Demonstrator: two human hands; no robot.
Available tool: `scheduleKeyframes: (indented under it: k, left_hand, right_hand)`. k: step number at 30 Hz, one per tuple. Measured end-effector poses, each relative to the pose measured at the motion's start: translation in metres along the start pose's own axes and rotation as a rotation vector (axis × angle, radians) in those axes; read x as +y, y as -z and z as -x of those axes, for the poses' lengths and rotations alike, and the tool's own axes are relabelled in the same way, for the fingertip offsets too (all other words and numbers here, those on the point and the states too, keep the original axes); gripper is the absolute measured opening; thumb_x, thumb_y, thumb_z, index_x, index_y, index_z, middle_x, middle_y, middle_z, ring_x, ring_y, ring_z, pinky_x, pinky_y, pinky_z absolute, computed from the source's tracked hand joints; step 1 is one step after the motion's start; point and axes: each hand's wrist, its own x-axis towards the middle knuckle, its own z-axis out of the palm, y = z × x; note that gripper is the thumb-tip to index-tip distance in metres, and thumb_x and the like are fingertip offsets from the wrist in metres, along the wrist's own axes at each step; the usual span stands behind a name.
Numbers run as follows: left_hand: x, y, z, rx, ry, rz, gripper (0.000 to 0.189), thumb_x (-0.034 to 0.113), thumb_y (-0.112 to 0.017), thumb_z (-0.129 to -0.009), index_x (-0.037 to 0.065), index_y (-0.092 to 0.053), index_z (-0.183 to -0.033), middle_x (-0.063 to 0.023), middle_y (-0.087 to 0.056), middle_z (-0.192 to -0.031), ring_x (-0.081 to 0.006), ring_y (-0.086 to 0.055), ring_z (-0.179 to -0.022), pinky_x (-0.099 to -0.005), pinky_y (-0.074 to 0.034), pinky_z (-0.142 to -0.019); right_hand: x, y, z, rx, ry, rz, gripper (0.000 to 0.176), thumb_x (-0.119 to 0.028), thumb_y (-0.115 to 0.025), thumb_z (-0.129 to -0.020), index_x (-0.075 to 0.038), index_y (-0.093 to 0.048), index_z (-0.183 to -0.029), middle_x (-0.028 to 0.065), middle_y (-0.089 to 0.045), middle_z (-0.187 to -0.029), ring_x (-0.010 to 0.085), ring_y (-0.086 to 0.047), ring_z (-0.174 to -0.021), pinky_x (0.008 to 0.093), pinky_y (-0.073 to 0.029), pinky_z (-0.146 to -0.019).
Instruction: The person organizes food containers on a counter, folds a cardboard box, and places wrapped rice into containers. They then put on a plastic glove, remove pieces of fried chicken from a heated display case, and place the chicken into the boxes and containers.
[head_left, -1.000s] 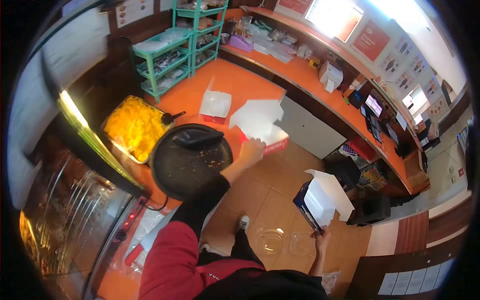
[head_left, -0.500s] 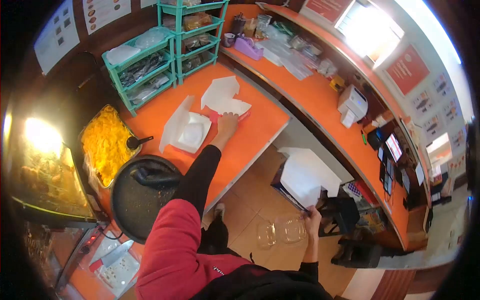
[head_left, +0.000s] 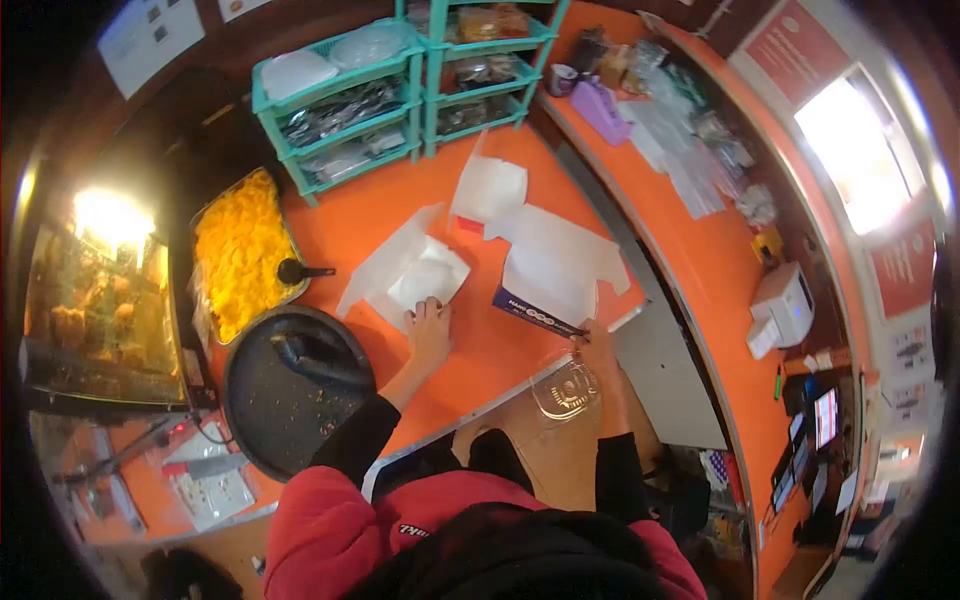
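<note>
My left hand has its fingers curled over the near edge of an open white cardboard takeaway box, which has a white round-looking item inside. In my right hand are the near corner of a larger open takeaway box, white inside with a dark blue printed front, and a clear plastic clamshell container hanging below it, past the table edge. Behind them stands another open white box with a red front.
A tray of yellow food with a black-handled scoop lies at the left, by a round black pan. Green racks stand at the back. A side counter on the right carries a purple tape dispenser and a white printer.
My left hand has gone from the red-fronted box to the nearer white box. My right hand has brought the blue-fronted box and clear container from over the floor to the table.
</note>
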Motion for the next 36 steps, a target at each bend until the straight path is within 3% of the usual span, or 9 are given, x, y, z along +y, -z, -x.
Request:
scheduleKeyframes:
  k: [5, 11, 14, 18, 22, 26, 30, 33, 36]
  left_hand:
    - [-0.040, -0.011, 0.014, -0.084, 0.015, -0.130, 0.026, 0.008, -0.057, -0.070, 0.013, -0.057, -0.095, -0.0043, -0.050, -0.092, -0.0230, -0.046, -0.087, -0.0412, -0.033, -0.074]
    - [-0.036, 0.010, -0.006, 0.108, 0.090, -0.158, 0.029, 0.009, -0.059, -0.067, 0.015, -0.057, -0.095, -0.0037, -0.051, -0.099, -0.0234, -0.047, -0.094, -0.0425, -0.034, -0.080]
    - [-0.003, 0.019, 0.018, 0.074, 0.321, 0.007, 0.029, 0.013, -0.061, -0.070, 0.017, -0.057, -0.099, -0.0050, -0.050, -0.103, -0.0246, -0.047, -0.099, -0.0469, -0.033, -0.087]
    - [0.056, 0.042, 0.068, -0.192, 0.417, 1.074, 0.052, 0.029, -0.063, -0.078, 0.008, -0.045, -0.122, -0.0087, -0.050, -0.113, -0.0232, -0.042, -0.112, -0.0417, -0.031, -0.095]
    - [0.105, 0.088, 0.103, -0.345, 0.399, 1.738, 0.055, 0.031, -0.062, -0.080, 0.005, -0.041, -0.124, -0.0085, -0.049, -0.114, -0.0206, -0.049, -0.107, -0.0360, -0.041, -0.087]
    - [0.091, 0.146, 0.143, -0.182, 0.582, 1.264, 0.048, 0.022, -0.059, -0.083, 0.004, -0.042, -0.124, -0.0073, -0.052, -0.108, -0.0180, -0.055, -0.095, -0.0318, -0.045, -0.079]
    - [0.059, 0.197, 0.213, -0.045, 0.818, 1.073, 0.041, 0.016, -0.054, -0.085, 0.003, -0.043, -0.122, -0.0068, -0.057, -0.094, -0.0146, -0.057, -0.084, -0.0286, -0.046, -0.073]
    - [0.030, 0.240, 0.290, 0.171, 0.972, 1.104, 0.039, 0.014, -0.053, -0.085, 0.001, -0.044, -0.120, -0.0082, -0.060, -0.083, -0.0149, -0.059, -0.076, -0.0288, -0.047, -0.071]
    - [-0.001, 0.261, 0.371, 0.318, 1.105, 1.119, 0.037, 0.012, -0.053, -0.085, 0.001, -0.044, -0.119, -0.0104, -0.061, -0.078, -0.0169, -0.060, -0.073, -0.0297, -0.049, -0.070]
  right_hand:
    - [0.003, -0.008, -0.034, -0.267, -0.052, -0.172, 0.009, 0.005, -0.057, -0.075, 0.002, -0.049, -0.079, 0.0097, -0.055, -0.057, 0.0138, -0.056, -0.049, 0.0277, -0.046, -0.042]
    - [-0.038, -0.005, -0.043, -0.423, 0.046, -0.082, 0.030, 0.006, -0.055, -0.076, 0.000, -0.051, -0.105, 0.0084, -0.057, -0.061, 0.0135, -0.057, -0.053, 0.0267, -0.047, -0.047]
    - [-0.058, 0.024, -0.032, -0.534, 0.087, -0.134, 0.031, 0.006, -0.054, -0.076, -0.001, -0.052, -0.106, 0.0068, -0.058, -0.065, 0.0109, -0.056, -0.058, 0.0243, -0.046, -0.051]
    - [-0.084, 0.033, -0.021, -0.808, 0.190, -0.333, 0.025, 0.004, -0.054, -0.078, -0.001, -0.054, -0.102, 0.0043, -0.058, -0.067, 0.0072, -0.053, -0.062, 0.0217, -0.045, -0.056]
    - [-0.119, -0.020, -0.012, -0.984, 0.283, -0.452, 0.016, 0.001, -0.054, -0.081, 0.001, -0.055, -0.097, 0.0059, -0.060, -0.072, 0.0088, -0.056, -0.067, 0.0201, -0.045, -0.060]
    - [-0.154, -0.072, 0.011, -1.101, 0.448, -0.426, 0.023, -0.008, -0.059, -0.081, -0.001, -0.055, -0.102, 0.0089, -0.063, -0.079, 0.0124, -0.059, -0.072, 0.0251, -0.047, -0.068]
    - [-0.123, -0.117, 0.025, -0.504, 0.854, 0.122, 0.046, -0.021, -0.067, -0.075, -0.005, -0.050, -0.114, 0.0170, -0.059, -0.098, 0.0278, -0.057, -0.094, 0.0383, -0.044, -0.082]
    - [-0.076, -0.128, 0.039, -0.209, 0.720, 0.777, 0.058, -0.016, -0.063, -0.074, -0.009, -0.039, -0.127, 0.0189, -0.055, -0.106, 0.0325, -0.053, -0.101, 0.0418, -0.043, -0.084]
    - [-0.024, -0.154, 0.003, -0.210, 0.567, 0.732, 0.058, -0.011, -0.054, -0.077, -0.013, -0.033, -0.131, 0.0219, -0.053, -0.110, 0.0346, -0.053, -0.098, 0.0434, -0.043, -0.081]
